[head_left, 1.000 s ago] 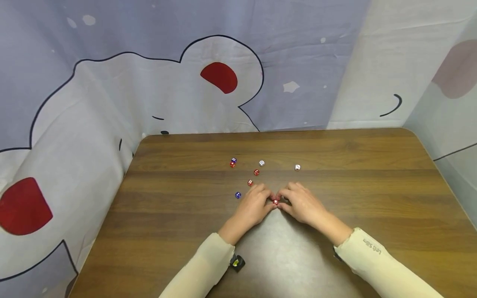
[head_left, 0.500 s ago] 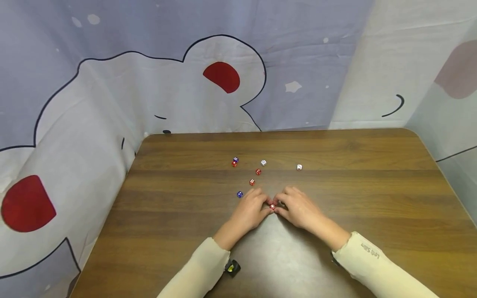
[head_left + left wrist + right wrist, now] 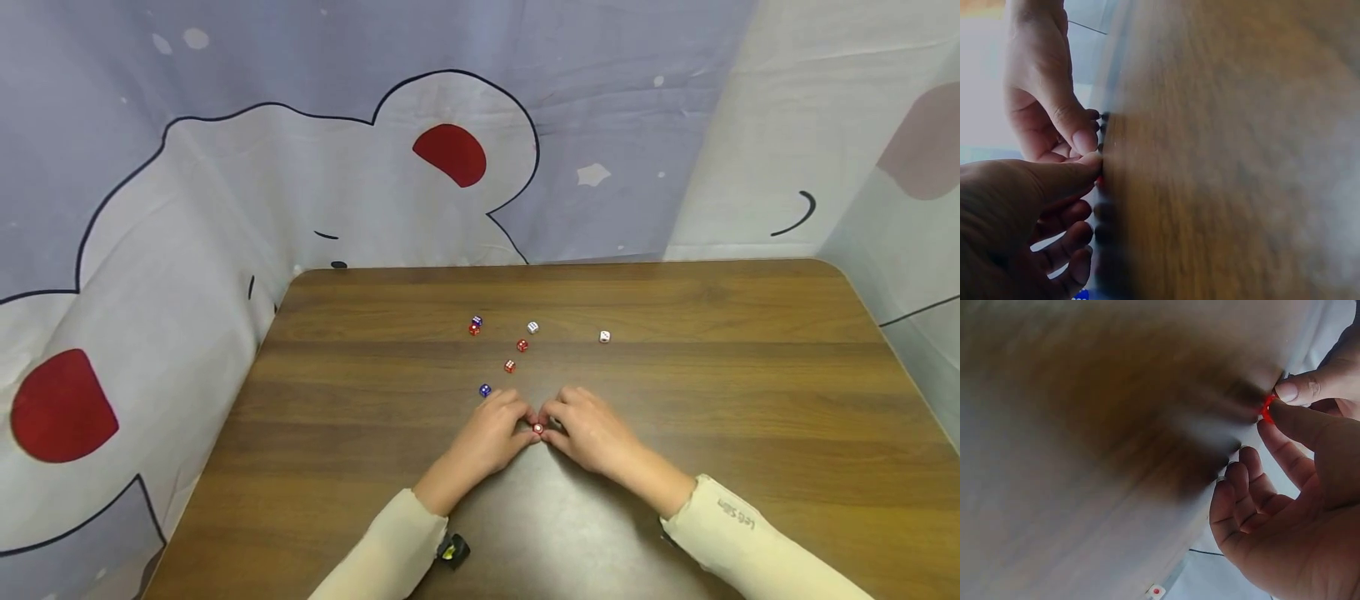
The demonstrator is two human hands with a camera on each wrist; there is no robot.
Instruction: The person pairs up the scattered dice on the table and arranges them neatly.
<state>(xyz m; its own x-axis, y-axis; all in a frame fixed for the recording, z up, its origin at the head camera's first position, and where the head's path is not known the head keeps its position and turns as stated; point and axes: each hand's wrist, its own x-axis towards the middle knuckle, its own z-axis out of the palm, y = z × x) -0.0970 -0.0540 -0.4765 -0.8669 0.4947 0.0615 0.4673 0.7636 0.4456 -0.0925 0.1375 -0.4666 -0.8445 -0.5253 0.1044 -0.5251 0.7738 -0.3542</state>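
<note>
Both hands meet near the middle of the table around a small red die (image 3: 537,428) with a white mark on top. My left hand (image 3: 487,433) pinches it from the left between thumb and forefinger. From the right, the thumb and forefinger of my right hand (image 3: 592,432) grip the same die. In the right wrist view, red faces of the die (image 3: 1267,409) show between the fingertips, close to the tabletop. The left wrist view has it mostly hidden behind the thumbs. A blue die (image 3: 485,390) lies just beyond the left hand's knuckles.
Two more red dice (image 3: 510,367) lie beyond the hands. Farther back, a blue die (image 3: 477,321) sits against a red die (image 3: 474,330). White dice (image 3: 532,327) stand at the back, one farther right (image 3: 604,337). A printed curtain (image 3: 300,183) borders the wooden table (image 3: 750,375).
Both hands have moved toward the person and a little left, bringing the pinched red die along. The other dice keep their places on the table; the head view has shifted slightly.
</note>
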